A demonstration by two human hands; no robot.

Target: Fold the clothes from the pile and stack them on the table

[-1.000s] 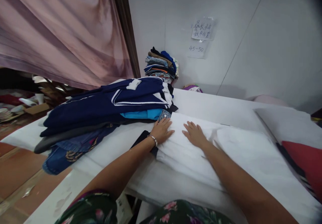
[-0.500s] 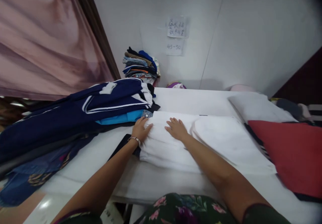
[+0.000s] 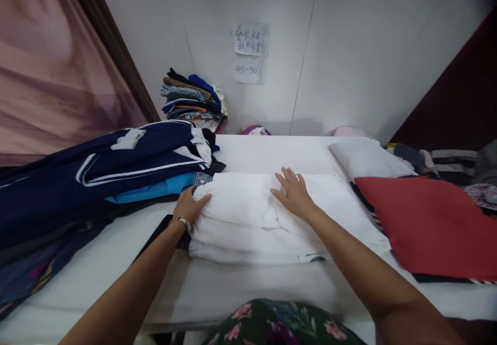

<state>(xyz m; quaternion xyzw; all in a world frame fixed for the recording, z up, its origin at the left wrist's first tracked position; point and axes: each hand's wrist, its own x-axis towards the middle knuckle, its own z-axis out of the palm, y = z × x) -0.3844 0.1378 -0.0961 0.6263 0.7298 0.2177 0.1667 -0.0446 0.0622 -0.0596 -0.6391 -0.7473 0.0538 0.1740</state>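
A white garment (image 3: 236, 200) lies partly folded on the white table, with layers stacked at its near side and a flatter part reaching right. My left hand (image 3: 189, 206) rests at its left edge, thumb stretched over the cloth, the other fingers partly hidden. Over the middle of the garment, my right hand (image 3: 293, 194) is open with its fingers spread; I cannot tell whether it touches the cloth. A dark blue patch shows at the near edge, beside my right forearm.
Navy garments with white stripes (image 3: 116, 164) are heaped at left over a bright blue piece (image 3: 155, 187). A folded clothes stack (image 3: 192, 99) stands behind. To the right lie a red garment (image 3: 423, 221) and a white pillow-like item (image 3: 368, 159). Paper signs (image 3: 250, 40) hang on the wall.
My hands have moved farther apart, the right one going rightward across the white garment. The rounded white fold at right now lies flatter. The view has shifted right.
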